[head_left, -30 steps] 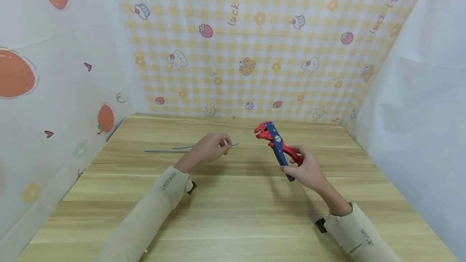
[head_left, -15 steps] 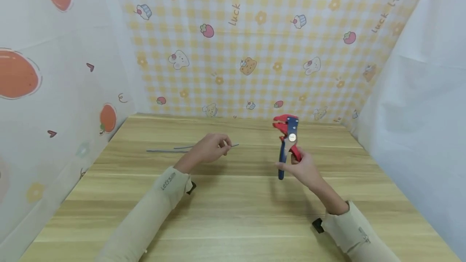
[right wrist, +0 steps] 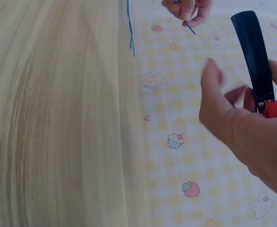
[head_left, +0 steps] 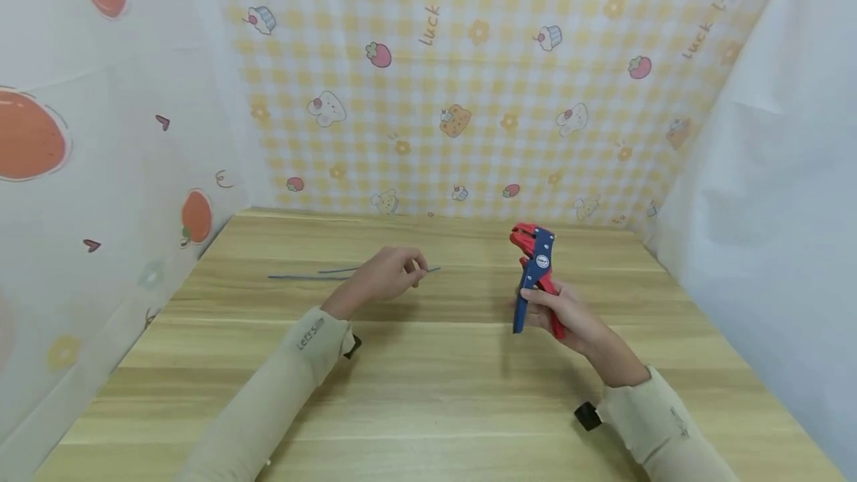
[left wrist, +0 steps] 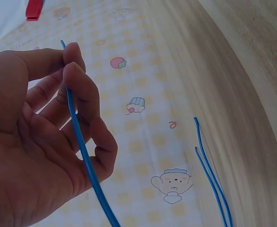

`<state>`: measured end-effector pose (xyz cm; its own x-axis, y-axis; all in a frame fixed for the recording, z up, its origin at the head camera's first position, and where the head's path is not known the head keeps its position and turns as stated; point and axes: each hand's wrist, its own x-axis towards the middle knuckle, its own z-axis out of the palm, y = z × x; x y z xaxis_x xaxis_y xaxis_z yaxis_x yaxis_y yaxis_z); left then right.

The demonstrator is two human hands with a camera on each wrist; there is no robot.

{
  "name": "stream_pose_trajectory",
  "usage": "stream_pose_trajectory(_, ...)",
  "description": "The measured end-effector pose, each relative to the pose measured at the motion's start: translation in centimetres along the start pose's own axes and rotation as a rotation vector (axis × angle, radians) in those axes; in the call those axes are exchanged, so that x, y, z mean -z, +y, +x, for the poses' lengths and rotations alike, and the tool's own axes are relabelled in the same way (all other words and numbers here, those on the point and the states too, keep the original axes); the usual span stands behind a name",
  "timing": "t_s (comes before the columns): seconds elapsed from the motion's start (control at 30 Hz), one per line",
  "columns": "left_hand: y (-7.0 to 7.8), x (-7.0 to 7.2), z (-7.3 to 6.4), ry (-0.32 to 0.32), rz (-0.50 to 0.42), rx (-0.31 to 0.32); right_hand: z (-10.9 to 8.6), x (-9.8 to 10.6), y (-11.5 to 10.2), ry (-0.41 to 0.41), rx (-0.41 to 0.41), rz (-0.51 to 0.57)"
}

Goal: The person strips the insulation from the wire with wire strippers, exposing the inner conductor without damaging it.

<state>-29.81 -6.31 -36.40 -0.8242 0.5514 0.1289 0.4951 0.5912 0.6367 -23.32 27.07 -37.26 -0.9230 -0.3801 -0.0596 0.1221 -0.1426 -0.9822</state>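
My left hand (head_left: 391, 272) is over the left-centre of the table, pinching a blue wire (left wrist: 84, 151) between thumb and index finger. A short end of the wire sticks out past the fingertips, and the rest runs down across the palm. Out to the right, my right hand (head_left: 562, 311) holds a red and blue wire stripper (head_left: 541, 262) by its handles, raised upright with its red head pointing up and left. Its dark blue handle (right wrist: 253, 52) and a bit of red show in the right wrist view. The two hands are well apart.
Two more blue wires (left wrist: 209, 165) lie on the wooden table (head_left: 428, 407), partly hidden behind my left hand in the head view. A checked cloth (head_left: 415, 95) hangs behind the table, with white cloth (head_left: 763, 169) at the right side.
The stripper has moved right and turned in my right hand, and that hand's grip on the handles has shifted. Its red head sits a little lower than half a second ago. My left hand stays put.
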Motion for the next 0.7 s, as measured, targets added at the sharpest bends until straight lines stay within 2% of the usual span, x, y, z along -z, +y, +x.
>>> stream_pose_trajectory(0.1,-0.16,-0.05,0.13,0.005,0.003,-0.007,0.13,-0.26,-0.03,-0.086,-0.002,0.058)
stream_pose_trajectory(0.23,-0.35,-0.25,0.41,0.007,-0.007,-0.02,-0.04,-0.52,-0.21,-0.11,0.04,0.076)
stream_pose_trajectory(0.5,-0.18,-0.49,0.09,0.13,0.009,-0.029,-0.32,-0.4,0.05,-0.178,0.047,0.142)
stream_pose_trajectory(0.7,-0.04,-0.47,0.13,0.17,0.014,-0.023,-0.03,-0.58,0.39,-0.316,0.088,0.217)
